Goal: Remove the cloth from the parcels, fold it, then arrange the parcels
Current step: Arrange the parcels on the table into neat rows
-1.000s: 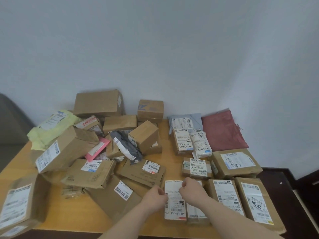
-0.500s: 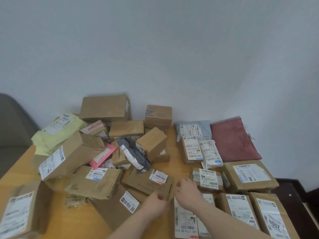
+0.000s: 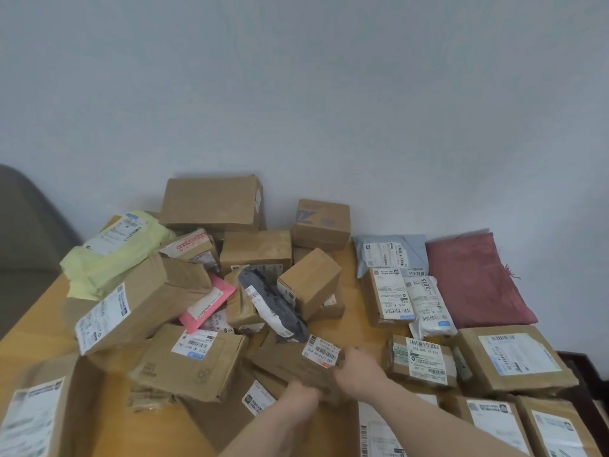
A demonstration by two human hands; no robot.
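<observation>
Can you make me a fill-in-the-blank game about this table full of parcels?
1. The folded cloth by the wall is dark ____.
2. Both hands, the left hand and the right hand, hold one flat ____ parcel.
3. The soft bag at the far left is pale ____.
4. The thin envelope in the pile is ____.

Missing words: red; brown; yellow; pink

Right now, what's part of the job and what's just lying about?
Job:
- flat brown parcel, gripped by left hand and right hand
- folded red cloth, set aside
- unsorted parcel heap
- arranged parcels on the right

Lying about:
- wooden table
- grey chair
- white wall
</observation>
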